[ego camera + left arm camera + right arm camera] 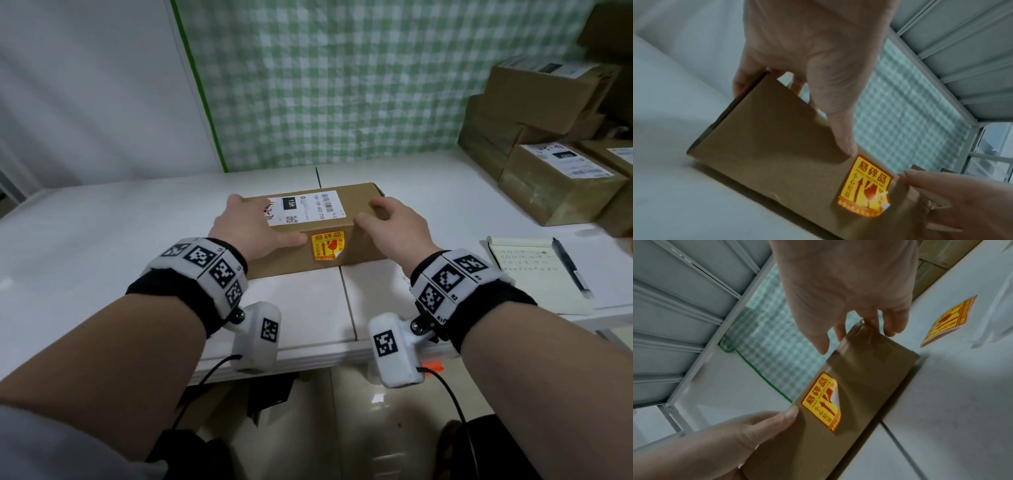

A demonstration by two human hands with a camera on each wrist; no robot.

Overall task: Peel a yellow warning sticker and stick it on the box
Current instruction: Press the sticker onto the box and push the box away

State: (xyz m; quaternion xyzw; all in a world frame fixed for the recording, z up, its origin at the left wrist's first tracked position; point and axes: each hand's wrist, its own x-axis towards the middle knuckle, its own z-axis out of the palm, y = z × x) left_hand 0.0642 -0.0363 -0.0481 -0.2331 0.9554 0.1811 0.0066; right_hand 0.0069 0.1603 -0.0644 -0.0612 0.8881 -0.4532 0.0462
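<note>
Left hand (246, 222), right hand (394, 226) grip brown cardboard box (363, 251) ends, fingertips partly hidden; yellow warning sticker (327, 247) stuck on front (corner lifting).

Both bare forearms are stretched forward, roughly parallel, with the palms turned down. The left hand (255, 228) is laid over the left end of the box (359, 250), its fingers curled round the far corner and its thumb (291, 238) stretched rightward along the near top edge. The right hand (394, 228) is set on the right end, fingers curled over the top, thumb pointed leftward. The thumbs are held apart.
</note>
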